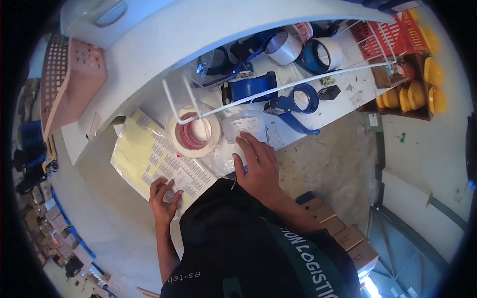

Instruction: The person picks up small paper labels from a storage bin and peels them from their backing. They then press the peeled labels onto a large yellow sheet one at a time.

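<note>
1. Labelled plastic packet (pixel 241 126): at the worktop's (pixel 350 99) near edge. The right hand's (pixel 261 171) fingertips overlap it, thumb spread away; contact is unclear.
2. Printed sheet (pixel 144 144): toward the worktop's left end, under the left hand (pixel 166 198), whose curled fingers stand apart.
3. Masking tape roll (pixel 175 136): between both.
4. Blue tape dispenser (pixel 284 106): right of the packet, near the same edge.
</note>
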`<state>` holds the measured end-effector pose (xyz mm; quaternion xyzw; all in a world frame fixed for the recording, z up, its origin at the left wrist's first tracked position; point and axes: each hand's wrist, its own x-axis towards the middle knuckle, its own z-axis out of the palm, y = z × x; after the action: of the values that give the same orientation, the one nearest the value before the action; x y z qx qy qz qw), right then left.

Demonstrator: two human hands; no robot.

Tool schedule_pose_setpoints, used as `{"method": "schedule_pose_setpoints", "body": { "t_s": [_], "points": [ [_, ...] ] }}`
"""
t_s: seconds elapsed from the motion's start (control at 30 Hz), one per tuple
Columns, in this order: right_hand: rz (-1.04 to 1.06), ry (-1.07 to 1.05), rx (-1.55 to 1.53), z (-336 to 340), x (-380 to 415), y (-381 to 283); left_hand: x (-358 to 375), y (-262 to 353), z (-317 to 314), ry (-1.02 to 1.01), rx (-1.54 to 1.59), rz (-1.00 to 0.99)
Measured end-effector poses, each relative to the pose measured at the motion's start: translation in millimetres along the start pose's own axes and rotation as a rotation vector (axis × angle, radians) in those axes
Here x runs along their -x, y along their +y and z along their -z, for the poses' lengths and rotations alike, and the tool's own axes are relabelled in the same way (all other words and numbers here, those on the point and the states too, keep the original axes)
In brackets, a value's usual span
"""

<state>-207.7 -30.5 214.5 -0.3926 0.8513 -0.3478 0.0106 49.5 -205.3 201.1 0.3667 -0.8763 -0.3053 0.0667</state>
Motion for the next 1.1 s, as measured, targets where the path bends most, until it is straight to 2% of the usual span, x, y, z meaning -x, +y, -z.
{"method": "schedule_pose_setpoints", "body": {
  "t_s": [0.37, 0.8, 0.9, 1.0, 1.1],
  "points": [
    [0.083, -0.085, -0.108, 7.9, 4.1, -5.6, 2.4, 1.8, -3.9, -0.004, -0.024, 0.053],
    [0.039, -0.153, -0.117, 11.9, 15.1, -27.7, 6.5, -1.2, -7.0, 0.036, 0.019, 0.029],
    [0.078, -0.111, -0.105, 12.5, 19.2, -38.5, 9.3, -9.7, -9.0, 0.042, 0.034, 0.011],
    [0.189, -0.147, -0.192, 6.0, 23.3, -50.7, 14.8, -17.5, -12.9, 0.065, 0.053, 0.015],
    [0.236, -0.199, -0.250, -7.1, 27.3, -61.3, 16.3, -22.2, -13.7, 0.103, 0.045, -0.063]
  ]
}}
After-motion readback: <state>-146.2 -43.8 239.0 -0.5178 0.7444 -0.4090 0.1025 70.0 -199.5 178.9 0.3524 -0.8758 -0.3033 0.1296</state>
